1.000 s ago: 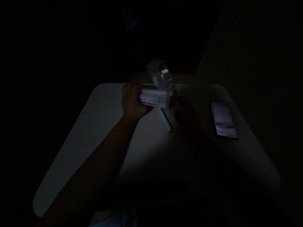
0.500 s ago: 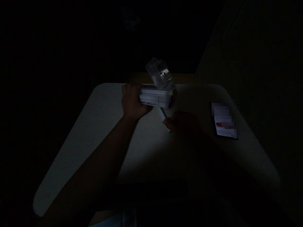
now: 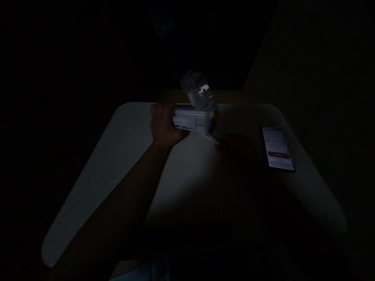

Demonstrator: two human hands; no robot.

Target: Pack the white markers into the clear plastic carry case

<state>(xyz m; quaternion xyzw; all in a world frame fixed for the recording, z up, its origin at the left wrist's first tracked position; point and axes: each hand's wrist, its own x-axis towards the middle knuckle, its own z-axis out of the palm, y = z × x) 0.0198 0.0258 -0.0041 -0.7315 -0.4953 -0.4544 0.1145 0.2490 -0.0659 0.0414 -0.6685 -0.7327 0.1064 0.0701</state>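
Note:
My left hand (image 3: 164,127) is wrapped round the base end of a clear plastic marker case (image 3: 191,120), which lies on its side near the table's far edge. Several white-barrelled markers fill the case, their coloured ends (image 3: 213,119) facing right at its mouth. The clear hinged lid (image 3: 197,89) stands swung open above that mouth. Just below the mouth, my right hand (image 3: 234,146) pinches a single white marker (image 3: 209,138), its barrel slanting up-left toward the case's lower edge. Deep shadow hides most of the right fingers.
The pale table (image 3: 181,168) has rounded corners and lies mostly in shadow. A phone (image 3: 278,150) with a lit screen rests at the right side. Something light blue (image 3: 143,271), perhaps cloth, shows at the bottom edge. The surroundings are nearly black.
My right hand has moved up and a little to the right, and the marker in it has turned flatter. The left hand and the case have stayed in place.

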